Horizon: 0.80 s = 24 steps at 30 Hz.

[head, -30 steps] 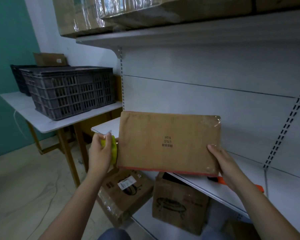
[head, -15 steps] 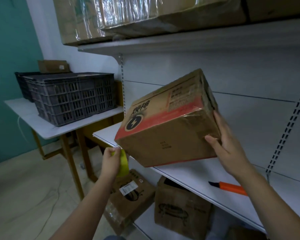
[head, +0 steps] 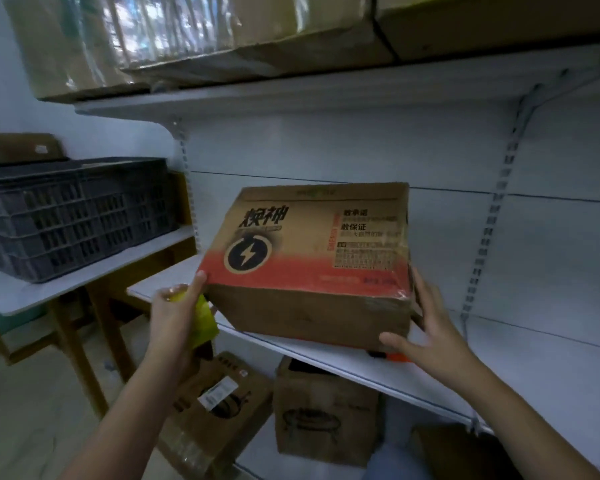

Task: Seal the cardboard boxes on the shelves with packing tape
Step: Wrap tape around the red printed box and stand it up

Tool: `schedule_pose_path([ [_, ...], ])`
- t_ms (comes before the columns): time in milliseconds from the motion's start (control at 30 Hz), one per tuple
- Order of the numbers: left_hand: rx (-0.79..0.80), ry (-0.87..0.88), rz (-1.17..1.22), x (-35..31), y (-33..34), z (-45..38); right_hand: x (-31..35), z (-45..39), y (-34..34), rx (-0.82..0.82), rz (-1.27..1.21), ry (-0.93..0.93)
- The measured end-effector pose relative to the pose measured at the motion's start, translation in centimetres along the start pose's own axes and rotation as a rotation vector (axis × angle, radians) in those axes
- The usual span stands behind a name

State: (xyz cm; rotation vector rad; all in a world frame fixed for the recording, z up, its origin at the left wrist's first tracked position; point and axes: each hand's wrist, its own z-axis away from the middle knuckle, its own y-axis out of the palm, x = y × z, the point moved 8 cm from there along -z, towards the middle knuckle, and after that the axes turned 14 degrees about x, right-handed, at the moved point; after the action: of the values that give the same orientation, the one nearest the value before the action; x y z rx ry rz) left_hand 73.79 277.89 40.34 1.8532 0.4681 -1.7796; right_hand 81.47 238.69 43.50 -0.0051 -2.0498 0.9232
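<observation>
A brown cardboard box (head: pixel 312 251) with a red band and a lightning-bolt logo sits tilted on the white middle shelf (head: pixel 520 372), its printed face toward me. My left hand (head: pixel 175 315) grips a yellow roll of packing tape (head: pixel 203 318), and its fingertip touches the box's left corner. My right hand (head: pixel 426 327) holds the box's right end, thumb on the front and fingers round the side. An orange cutter (head: pixel 394 356) peeks out on the shelf under the box's right corner, mostly hidden.
Plastic-wrapped cardboard boxes (head: pixel 194 36) fill the top shelf. Two printed boxes (head: pixel 323 410) stand on the bottom shelf, another at the lower right. A grey plastic crate (head: pixel 73 216) sits on a white wooden-legged table (head: pixel 32 289) at the left.
The box has been turned from its plain underside to its printed face and lowered onto the shelf. My left hand with the tape rose to its left corner; the cutter became mostly covered.
</observation>
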Motion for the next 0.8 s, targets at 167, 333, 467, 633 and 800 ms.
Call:
schedule_pose_path([
  [167,0.157,0.052,-0.079,-2.5,8.4,3.1,-0.4,7.9,-5.8,-0.318,-0.401,0.096],
  [333,0.425,0.150,-0.006,-2.5,19.4,7.9,-0.1,19.4,-11.6,-0.685,-0.420,0.176],
  [467,0.659,0.127,-0.009,-0.2,28.6,11.8,0.3,29.1,-14.5,-0.858,-0.201,0.230],
  [633,0.793,0.073,-0.165,5.5,36.9,14.6,-0.3,35.9,-14.0,-0.820,0.332,0.362],
  [800,0.908,-0.010,-0.038,7.4,42.4,19.9,-0.6,36.8,-13.0,-0.773,0.577,0.394],
])
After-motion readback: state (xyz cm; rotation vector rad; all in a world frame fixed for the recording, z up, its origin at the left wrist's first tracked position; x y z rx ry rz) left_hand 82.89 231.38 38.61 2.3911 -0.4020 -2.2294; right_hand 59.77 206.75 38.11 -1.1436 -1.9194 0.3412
